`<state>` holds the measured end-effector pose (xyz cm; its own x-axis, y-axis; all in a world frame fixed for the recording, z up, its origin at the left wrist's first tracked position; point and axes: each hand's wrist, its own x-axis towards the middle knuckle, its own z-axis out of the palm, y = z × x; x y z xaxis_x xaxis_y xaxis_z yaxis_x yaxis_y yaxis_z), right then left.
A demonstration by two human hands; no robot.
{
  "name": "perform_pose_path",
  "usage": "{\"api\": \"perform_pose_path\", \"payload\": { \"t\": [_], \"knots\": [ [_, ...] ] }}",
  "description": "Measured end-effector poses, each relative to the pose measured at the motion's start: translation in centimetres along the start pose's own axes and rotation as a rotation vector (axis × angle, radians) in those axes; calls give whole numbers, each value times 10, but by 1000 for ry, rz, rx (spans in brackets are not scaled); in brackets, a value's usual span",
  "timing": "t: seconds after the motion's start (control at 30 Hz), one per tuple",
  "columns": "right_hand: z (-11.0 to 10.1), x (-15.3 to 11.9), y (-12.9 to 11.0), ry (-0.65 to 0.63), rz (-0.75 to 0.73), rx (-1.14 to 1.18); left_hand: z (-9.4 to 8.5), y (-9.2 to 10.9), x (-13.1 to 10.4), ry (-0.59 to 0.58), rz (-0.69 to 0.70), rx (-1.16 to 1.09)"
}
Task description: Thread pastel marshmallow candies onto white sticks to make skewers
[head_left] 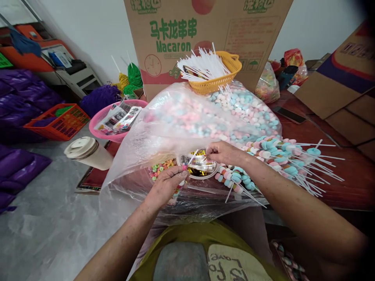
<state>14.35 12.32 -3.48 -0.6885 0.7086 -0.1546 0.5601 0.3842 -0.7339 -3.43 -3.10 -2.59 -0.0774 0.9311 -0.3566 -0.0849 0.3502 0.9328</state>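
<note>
My left hand (168, 183) is closed round a candy skewer (177, 191) with small coloured pieces, its white stick pointing up and to the right. My right hand (221, 152) pinches at the rim of a round tub (215, 171); whatever lies between its fingertips is too small to make out. Inside the tub are shiny gold strips (199, 171) and clear printed wrappers (205, 166). Left of the tub lie small coloured candy rings (160, 168), partly hidden by my left hand. Finished-looking marshmallow skewers (275, 156) lie heaped to the right, beyond my right forearm.
A large clear bag of pastel marshmallows (202, 113) spreads over the red table (345, 171). Behind it are a yellow basket (209, 84) of white sticks and a tall carton (213, 23). A pink basket (117, 134), a lidded cup (88, 152) and a phone (290, 115) stand or lie around.
</note>
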Motion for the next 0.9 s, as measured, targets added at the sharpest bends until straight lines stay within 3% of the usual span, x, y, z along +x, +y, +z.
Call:
{"api": "perform_pose_path", "payload": {
  "t": [0.2, 0.3, 0.37, 0.43, 0.53, 0.63, 0.7, 0.73, 0.83, 0.9],
  "knots": [
    [-9, -6, -8, 8, 83, 216, 2, -3, 3, 29, 25, -4],
    [-9, -25, -20, -44, 53, 363, 6, 5, 5, 15, 159, 86],
    [-6, -42, -25, -76, -6, 532, 12, 10, 8, -90, 217, 157],
    [-1, -57, -25, -46, -40, 681, 19, 12, 10, -249, 131, 112],
    [5, -75, -20, 102, 1, 591, 30, 9, 13, -336, -28, -118],
    [4, -87, -19, 414, -63, 210, 39, 9, 11, -246, -34, -192],
    [4, -95, -22, 523, -138, 64, 45, 12, 5, -216, -41, -144],
    [4, -97, -24, 473, -154, 63, 48, 14, 1, -216, -47, -114],
    [12, -97, -22, 118, -155, 174, 52, 22, -9, -197, -52, -69],
    [20, -92, -16, 7, -157, 236, 52, 26, -14, -169, -69, -40]
  ]
}}
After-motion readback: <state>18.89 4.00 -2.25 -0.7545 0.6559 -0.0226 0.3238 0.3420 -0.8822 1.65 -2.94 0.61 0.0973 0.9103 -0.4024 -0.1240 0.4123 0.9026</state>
